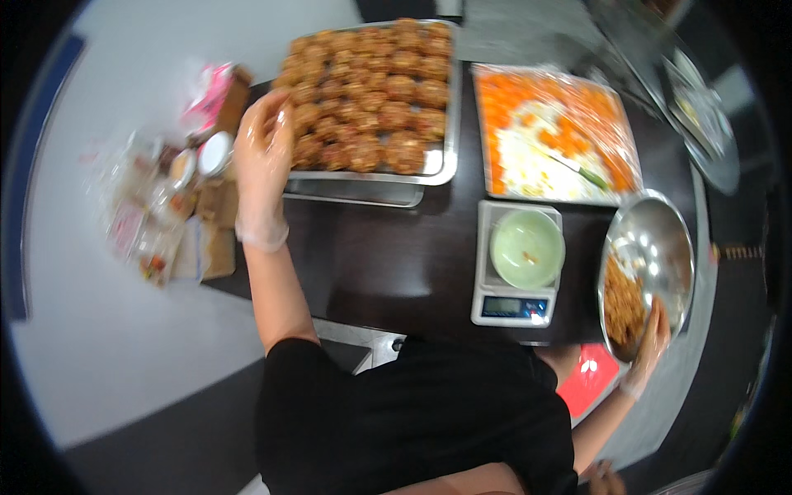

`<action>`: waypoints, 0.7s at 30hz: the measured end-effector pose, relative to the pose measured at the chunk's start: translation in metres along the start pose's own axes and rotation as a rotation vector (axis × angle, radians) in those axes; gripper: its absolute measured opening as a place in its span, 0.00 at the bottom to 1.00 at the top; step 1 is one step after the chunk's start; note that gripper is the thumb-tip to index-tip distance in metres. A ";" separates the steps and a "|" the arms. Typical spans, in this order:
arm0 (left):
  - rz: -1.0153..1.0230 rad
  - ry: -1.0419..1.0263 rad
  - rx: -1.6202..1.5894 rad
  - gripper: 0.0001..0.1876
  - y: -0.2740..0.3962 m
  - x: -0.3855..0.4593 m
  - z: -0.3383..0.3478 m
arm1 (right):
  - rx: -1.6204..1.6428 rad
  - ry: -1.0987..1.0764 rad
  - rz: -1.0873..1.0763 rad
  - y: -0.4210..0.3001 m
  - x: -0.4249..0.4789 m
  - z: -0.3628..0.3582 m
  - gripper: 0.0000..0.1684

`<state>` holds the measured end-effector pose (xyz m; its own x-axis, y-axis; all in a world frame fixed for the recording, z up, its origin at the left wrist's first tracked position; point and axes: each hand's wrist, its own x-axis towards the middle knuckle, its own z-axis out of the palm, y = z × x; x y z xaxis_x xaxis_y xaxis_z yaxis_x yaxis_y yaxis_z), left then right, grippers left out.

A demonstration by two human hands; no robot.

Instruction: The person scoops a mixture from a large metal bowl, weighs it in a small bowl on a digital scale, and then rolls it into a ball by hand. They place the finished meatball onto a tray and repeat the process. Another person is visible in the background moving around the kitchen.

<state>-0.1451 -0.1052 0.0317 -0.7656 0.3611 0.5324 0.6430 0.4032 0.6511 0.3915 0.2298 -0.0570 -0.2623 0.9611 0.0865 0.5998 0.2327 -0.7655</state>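
My left hand [266,139], in a clear glove, is raised by the left edge of a metal tray [450,124] with rows of brown balls of food [365,151]. Its fingers are curled, and whether they hold anything is not clear. My right hand [656,334], also gloved, reaches over the near rim of a steel mixing bowl [671,241], beside a brown shredded or minced mixture [622,300]; its fingertips are partly hidden. Between my hands a pale green bowl [526,253] with a small brown scrap inside stands on a digital kitchen scale [486,284].
Behind the scale lies a film-covered tray [560,199] of orange and whitish pieces, with a green-handled utensil [593,178] on it. Jars [215,153], plastic bags [133,198] and cardboard boxes [218,247] crowd the left. A red object [588,380] is below the steel bowl.
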 end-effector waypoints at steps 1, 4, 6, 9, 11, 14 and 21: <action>-0.047 0.029 -0.189 0.11 0.012 -0.016 0.014 | 0.004 0.012 -0.008 -0.015 0.007 -0.004 0.23; -0.077 -0.144 -0.469 0.11 0.082 -0.065 0.072 | -0.156 -0.131 0.008 0.003 0.050 -0.021 0.23; -0.061 -0.312 -0.583 0.10 0.134 -0.102 0.121 | -0.103 -0.278 0.110 0.020 0.081 -0.027 0.23; 0.191 -0.560 -0.729 0.10 0.200 -0.149 0.177 | -0.223 -0.536 0.081 0.021 0.118 -0.024 0.27; 0.184 -0.696 -0.769 0.09 0.226 -0.181 0.210 | -0.199 -0.629 0.237 0.023 0.136 -0.011 0.34; 0.228 -0.668 -0.776 0.06 0.252 -0.215 0.247 | -0.245 -0.720 0.290 0.003 0.137 0.008 0.33; 0.292 -0.386 -0.743 0.07 0.252 -0.230 0.300 | -0.332 -1.047 -0.245 -0.006 0.137 0.074 0.45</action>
<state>0.1990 0.1654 -0.0889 -0.4267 0.6770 0.5997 0.5290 -0.3510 0.7726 0.2965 0.3497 -0.0876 -0.8123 0.3217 -0.4865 0.5757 0.5758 -0.5805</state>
